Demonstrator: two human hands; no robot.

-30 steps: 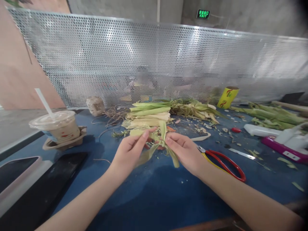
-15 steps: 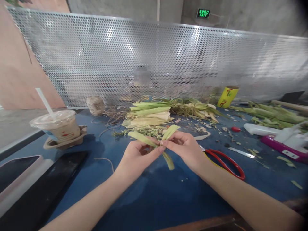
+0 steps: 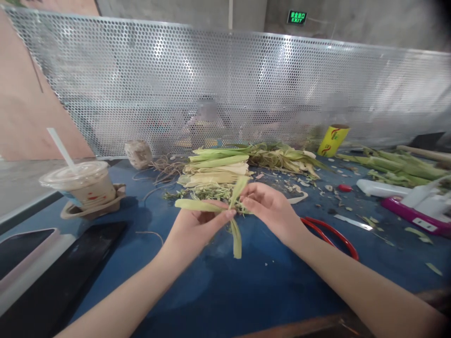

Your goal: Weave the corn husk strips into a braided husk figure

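Observation:
Pale green corn husk strips (image 3: 237, 239) cross at a pinch point over the table, one end pointing left, one up, and one hanging down. My left hand (image 3: 197, 230) is closed, its thumb and fingers pinching the strips where they cross. My right hand (image 3: 269, 206) is just right of the upright end, its fingers loosely curled and slightly apart; whether the fingertips touch the husk is hard to make out. Behind the hands lie a stack of flattened corn husks (image 3: 218, 162) and a small heap of dried greenery (image 3: 211, 193). Red-handled scissors (image 3: 338, 234) are partly hidden by my right forearm.
To the left are a lidded drink cup (image 3: 88, 185) in a cardboard holder, two dark-screened devices (image 3: 77, 263) and a twine ball (image 3: 138, 154). At right lie a blade (image 3: 353, 222), a purple-and-white glue gun (image 3: 416, 218), scraps and more husks (image 3: 394, 169). A perforated metal screen (image 3: 158, 84) stands behind.
My right hand has come away from the crossing, slightly to the right. The upper husk end stands more upright, the left end lies flatter, and the lower end has swung left.

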